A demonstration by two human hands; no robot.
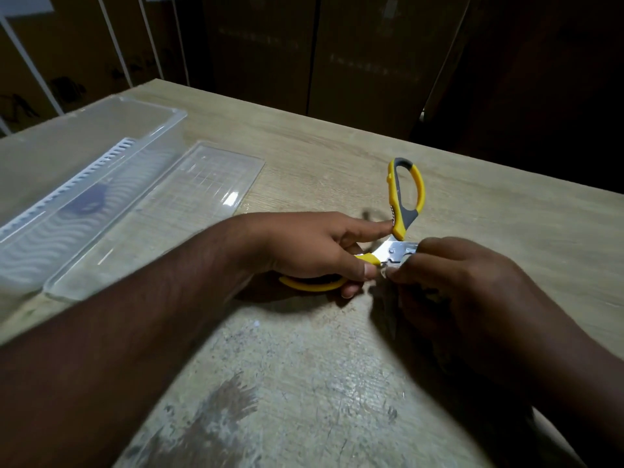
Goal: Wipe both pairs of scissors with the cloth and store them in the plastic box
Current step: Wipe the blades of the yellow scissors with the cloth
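Left hand (314,251) clamps the spread yellow scissors (403,211) over the desk (320,349), right hand (449,282) pinching cloth (383,272) (barely visible) near the pivot; a slip there could nick fingers, plastic box (91,153) waiting far left.

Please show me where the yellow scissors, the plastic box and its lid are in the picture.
yellow scissors (407,194), head view, on the upper handle loop.
plastic box (169,113), head view, on the far right rim.
lid (216,177), head view, on its flat clear panel.
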